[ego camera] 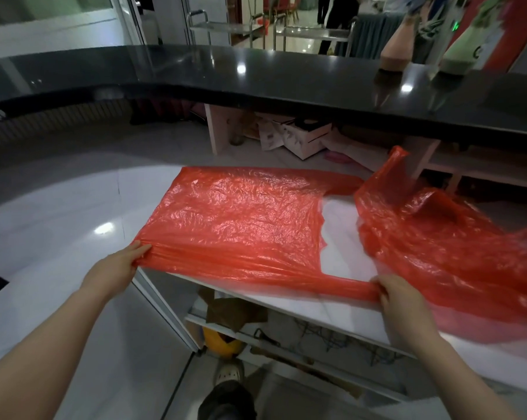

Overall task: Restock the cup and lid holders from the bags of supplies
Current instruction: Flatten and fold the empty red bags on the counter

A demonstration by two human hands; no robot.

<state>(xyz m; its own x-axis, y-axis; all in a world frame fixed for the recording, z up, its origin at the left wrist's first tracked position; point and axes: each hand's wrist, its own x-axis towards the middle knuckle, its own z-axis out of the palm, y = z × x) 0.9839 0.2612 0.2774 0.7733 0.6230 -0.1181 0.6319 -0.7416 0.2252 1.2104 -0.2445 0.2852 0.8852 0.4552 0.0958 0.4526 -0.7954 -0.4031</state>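
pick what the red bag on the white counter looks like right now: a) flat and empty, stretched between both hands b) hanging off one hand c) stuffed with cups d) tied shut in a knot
a: the red bag lies flat on the white counter, with the left hand pinching its bottom corner and the right hand gripping a handle.

Dim indoor light overall. Bright ceiling-lamp glare spots on glossy black counter (256,74) and on white worktop (74,231). Red bag (235,219) glistening with crinkled highlights. Brighter room beyond counter. Deep shadow under counter. Strong wide-angle bending at edges. Soft blur at far right and top corners; centre fairly sharp.
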